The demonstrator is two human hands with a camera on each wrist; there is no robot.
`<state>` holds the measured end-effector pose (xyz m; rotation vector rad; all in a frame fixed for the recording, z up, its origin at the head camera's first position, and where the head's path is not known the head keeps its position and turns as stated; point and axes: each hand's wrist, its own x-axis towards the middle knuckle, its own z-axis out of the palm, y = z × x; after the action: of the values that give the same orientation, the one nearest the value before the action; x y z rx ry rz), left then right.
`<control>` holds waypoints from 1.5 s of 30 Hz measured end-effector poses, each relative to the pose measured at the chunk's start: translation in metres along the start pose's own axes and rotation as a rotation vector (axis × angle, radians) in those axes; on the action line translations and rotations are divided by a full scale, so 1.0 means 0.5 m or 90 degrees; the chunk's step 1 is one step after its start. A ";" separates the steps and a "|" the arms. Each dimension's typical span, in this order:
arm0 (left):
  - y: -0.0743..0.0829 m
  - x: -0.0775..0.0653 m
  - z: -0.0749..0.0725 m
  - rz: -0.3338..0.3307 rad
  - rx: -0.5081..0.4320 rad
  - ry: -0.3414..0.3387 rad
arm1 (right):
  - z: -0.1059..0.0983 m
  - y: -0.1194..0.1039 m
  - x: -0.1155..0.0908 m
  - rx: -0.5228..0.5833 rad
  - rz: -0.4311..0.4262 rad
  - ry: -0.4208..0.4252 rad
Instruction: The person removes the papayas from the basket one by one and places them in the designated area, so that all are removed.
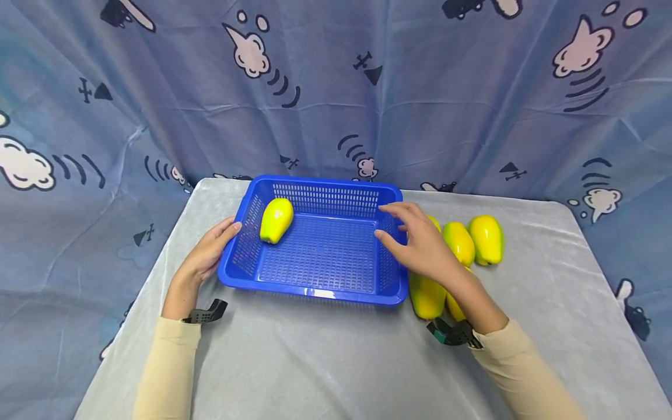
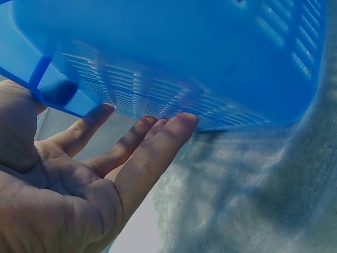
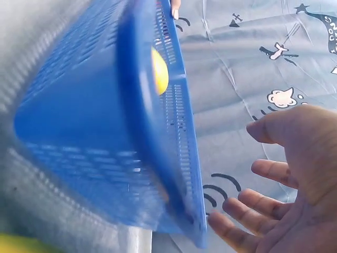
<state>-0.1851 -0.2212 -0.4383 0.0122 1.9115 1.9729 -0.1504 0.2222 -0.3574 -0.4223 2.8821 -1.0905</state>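
A blue plastic basket [image 1: 320, 256] with slotted walls sits on the table, with one yellow-green papaya [image 1: 276, 220] lying in its left end. My left hand [image 1: 210, 248] holds the basket's left rim, thumb over the top; in the left wrist view its fingers [image 2: 152, 158] rest against the outer wall. Above the right rim hovers my right hand [image 1: 422, 242], fingers spread and nothing in them. In the right wrist view that hand [image 3: 295, 195] is apart from the basket rim [image 3: 134, 95]. Part of the papaya [image 3: 160, 73] shows over the rim there.
Several more papayas [image 1: 486, 239] lie on the table right of the basket, some partly hidden under my right hand and forearm. A grey cloth covers the table [image 1: 325, 361]. Behind it hangs a blue patterned curtain [image 1: 325, 76], close to the basket's back edge.
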 end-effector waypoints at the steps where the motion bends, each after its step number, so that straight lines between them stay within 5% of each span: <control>1: 0.000 -0.001 0.000 -0.002 0.000 -0.004 | 0.002 -0.003 0.003 0.000 -0.001 -0.005; 12: 0.017 -0.008 -0.003 0.000 0.021 -0.006 | 0.029 -0.054 0.059 0.027 -0.037 -0.044; 25: 0.018 -0.011 -0.001 0.000 0.034 -0.007 | 0.090 -0.104 0.130 -0.011 -0.071 -0.156; 45: 0.006 -0.004 -0.001 0.010 0.020 -0.019 | 0.180 -0.136 0.212 0.045 -0.020 -0.222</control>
<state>-0.1843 -0.2224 -0.4351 0.0665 1.9294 1.9413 -0.2250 0.0877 -0.3736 -0.5900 2.5346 -1.0028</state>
